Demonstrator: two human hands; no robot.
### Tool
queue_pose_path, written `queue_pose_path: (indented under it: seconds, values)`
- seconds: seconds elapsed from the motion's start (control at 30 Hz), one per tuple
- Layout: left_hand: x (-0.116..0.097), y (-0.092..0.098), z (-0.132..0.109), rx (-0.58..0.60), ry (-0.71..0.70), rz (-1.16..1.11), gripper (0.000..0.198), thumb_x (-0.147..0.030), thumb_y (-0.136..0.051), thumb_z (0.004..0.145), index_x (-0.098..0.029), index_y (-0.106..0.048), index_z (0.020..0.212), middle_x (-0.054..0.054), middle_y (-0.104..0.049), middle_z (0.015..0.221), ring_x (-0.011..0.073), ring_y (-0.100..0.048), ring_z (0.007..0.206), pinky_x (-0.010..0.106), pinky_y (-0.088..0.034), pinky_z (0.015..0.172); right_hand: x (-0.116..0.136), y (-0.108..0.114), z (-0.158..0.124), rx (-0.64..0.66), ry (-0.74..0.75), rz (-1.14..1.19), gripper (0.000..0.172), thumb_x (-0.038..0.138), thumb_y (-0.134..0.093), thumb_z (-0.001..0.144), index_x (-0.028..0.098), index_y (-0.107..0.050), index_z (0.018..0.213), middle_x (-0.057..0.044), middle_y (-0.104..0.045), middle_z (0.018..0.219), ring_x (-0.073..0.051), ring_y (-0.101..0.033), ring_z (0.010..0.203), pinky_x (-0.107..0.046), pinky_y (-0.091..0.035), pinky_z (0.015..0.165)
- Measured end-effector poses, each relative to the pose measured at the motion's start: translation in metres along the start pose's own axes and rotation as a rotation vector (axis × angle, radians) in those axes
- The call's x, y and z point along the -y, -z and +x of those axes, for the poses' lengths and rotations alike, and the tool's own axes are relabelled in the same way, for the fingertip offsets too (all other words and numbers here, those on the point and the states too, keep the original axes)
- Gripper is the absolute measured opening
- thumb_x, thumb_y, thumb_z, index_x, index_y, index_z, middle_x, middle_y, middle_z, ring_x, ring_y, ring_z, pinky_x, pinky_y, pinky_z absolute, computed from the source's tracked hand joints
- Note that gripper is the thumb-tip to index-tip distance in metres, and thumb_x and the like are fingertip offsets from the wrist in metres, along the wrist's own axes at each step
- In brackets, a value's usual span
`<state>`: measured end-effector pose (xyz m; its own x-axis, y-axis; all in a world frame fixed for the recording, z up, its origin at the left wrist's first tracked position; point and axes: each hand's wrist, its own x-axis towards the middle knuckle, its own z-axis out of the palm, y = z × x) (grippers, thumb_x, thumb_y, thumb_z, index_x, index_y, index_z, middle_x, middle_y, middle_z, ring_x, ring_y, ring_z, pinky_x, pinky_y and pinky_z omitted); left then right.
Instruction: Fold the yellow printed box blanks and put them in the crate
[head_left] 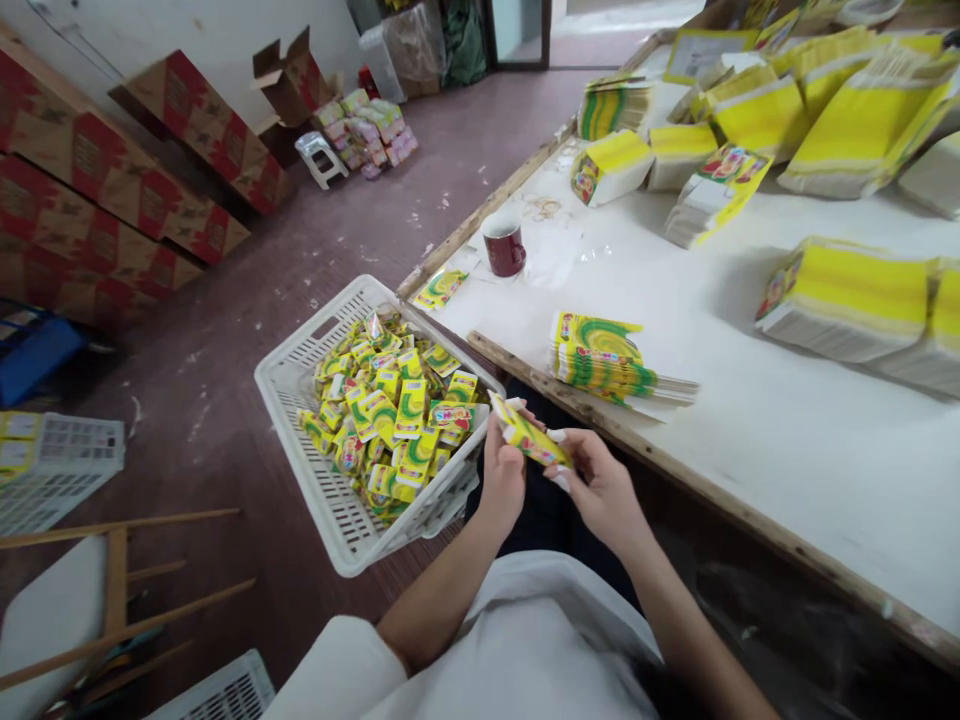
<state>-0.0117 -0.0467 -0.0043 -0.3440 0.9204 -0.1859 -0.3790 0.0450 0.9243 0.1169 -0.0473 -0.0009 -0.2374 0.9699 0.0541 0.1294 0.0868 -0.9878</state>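
Observation:
Between my two hands, above my lap, is a small yellow carton [534, 440] with open end flaps, held tilted. My left hand [504, 465] is closed round its left end, where white flaps stick up. The fingers of my right hand [594, 480] pinch its right end. Just left of my hands, a white plastic basket [304, 440] holds a heap of folded yellow and green cartons [401, 420]. On the table beyond my right hand lies a fanned stack of flat yellow cartons [600, 352].
A dark red mug [504, 246] stands on the white table [645, 290] near its wooden edge. Bundles of flat yellow cartons [847, 290] cover the table's right and far side. Cardboard boxes [112, 220] are stacked by the wall. A wooden-framed chair [116, 590] is at lower left.

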Motion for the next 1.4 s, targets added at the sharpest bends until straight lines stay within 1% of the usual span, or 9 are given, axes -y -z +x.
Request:
queue_pose_path:
  seconds: [0.17, 0.33, 0.43, 0.5, 0.7, 0.83, 1.03, 1.23, 1.4]
  values:
    - [-0.007, 0.017, 0.005, 0.036, -0.039, 0.096, 0.042, -0.055, -0.081, 0.073, -0.017, -0.075, 0.090, 0.006, -0.075, 0.086, 0.0210, -0.069, 0.084, 0.036, -0.054, 0.088, 0.001, 0.027, -0.001, -0.048, 0.118, -0.194, 0.021, 0.018, -0.050, 0.092, 0.022, -0.069, 0.099, -0.003, -0.074, 0.087, -0.018, -0.069, 0.075, -0.029, -0.056, 0.070]
    - [-0.058, 0.037, 0.016, 0.244, -0.087, 0.158, 0.080, -0.077, -0.077, 0.060, -0.019, -0.071, 0.116, 0.016, -0.071, 0.123, 0.0343, -0.067, 0.111, 0.049, -0.050, 0.100, 0.008, 0.050, -0.005, 0.036, 0.373, -0.463, 0.033, 0.009, -0.048, 0.094, 0.026, -0.074, 0.106, -0.005, -0.074, 0.090, -0.020, -0.065, 0.083, -0.034, -0.054, 0.076]
    - [-0.074, 0.035, 0.009, 0.485, 0.048, 0.400, 0.100, -0.053, -0.097, 0.037, -0.018, -0.067, 0.125, 0.019, -0.066, 0.132, 0.0415, -0.062, 0.120, 0.053, -0.045, 0.106, 0.013, 0.051, -0.010, 0.143, 0.556, -0.596, 0.037, 0.006, -0.048, 0.095, 0.030, -0.074, 0.107, -0.004, -0.073, 0.095, -0.020, -0.061, 0.088, -0.036, -0.052, 0.083]
    - [-0.069, 0.027, 0.000, 0.629, 0.118, 0.580, 0.095, -0.037, -0.098, 0.041, -0.018, -0.064, 0.127, 0.015, -0.069, 0.123, 0.0395, -0.065, 0.114, 0.050, -0.050, 0.099, 0.014, 0.044, -0.016, 0.117, 0.627, -0.615, 0.035, 0.007, -0.051, 0.094, 0.031, -0.072, 0.109, -0.004, -0.071, 0.099, -0.021, -0.060, 0.095, -0.042, -0.050, 0.097]
    - [-0.030, 0.013, -0.015, 0.550, -0.085, 1.000, 0.075, -0.029, -0.078, 0.070, -0.019, -0.046, 0.137, 0.009, -0.067, 0.119, 0.0262, -0.066, 0.106, 0.040, -0.053, 0.095, -0.009, 0.022, -0.024, -0.334, 0.154, -0.182, 0.068, 0.047, -0.062, 0.092, 0.022, -0.039, 0.152, -0.017, -0.052, 0.145, -0.033, -0.051, 0.133, -0.055, -0.040, 0.114]
    - [-0.016, 0.015, -0.020, 0.604, -0.233, 1.088, 0.072, -0.029, -0.075, 0.071, -0.019, -0.044, 0.135, 0.011, -0.064, 0.121, 0.0270, -0.066, 0.108, 0.042, -0.055, 0.095, -0.017, 0.016, -0.015, -0.110, -0.223, 0.354, 0.071, 0.067, -0.060, 0.087, 0.020, -0.058, 0.140, -0.016, -0.069, 0.128, -0.034, -0.061, 0.123, -0.054, -0.043, 0.110]
    - [0.010, 0.025, -0.015, 0.505, -0.598, 1.079, 0.073, -0.018, -0.071, 0.070, -0.021, -0.040, 0.135, 0.010, -0.066, 0.116, 0.0243, -0.069, 0.100, 0.034, -0.060, 0.083, -0.017, 0.015, -0.007, 0.158, -0.393, 0.760, 0.074, 0.076, -0.068, 0.075, 0.021, -0.071, 0.124, -0.015, -0.070, 0.128, -0.033, -0.061, 0.123, -0.052, -0.036, 0.115]
    - [0.017, 0.033, 0.011, 0.455, -1.023, 1.208, 0.057, -0.011, -0.061, 0.075, -0.019, -0.047, 0.130, 0.012, -0.066, 0.114, 0.0240, -0.069, 0.096, 0.034, -0.060, 0.079, -0.029, 0.017, 0.006, -0.113, -0.298, 0.474, 0.061, 0.075, -0.074, 0.068, 0.018, -0.076, 0.088, -0.009, -0.071, 0.082, -0.025, -0.063, 0.079, -0.041, -0.054, 0.082]
    - [0.014, 0.039, 0.012, 0.414, -1.109, 1.322, 0.060, -0.004, -0.054, 0.070, -0.017, -0.051, 0.128, 0.013, -0.066, 0.111, 0.0253, -0.068, 0.095, 0.037, -0.058, 0.078, -0.036, 0.022, 0.006, -0.050, -0.428, 0.432, 0.052, 0.063, -0.082, 0.061, 0.016, -0.066, 0.076, -0.001, -0.061, 0.064, -0.011, -0.047, 0.052, -0.025, -0.039, 0.048]
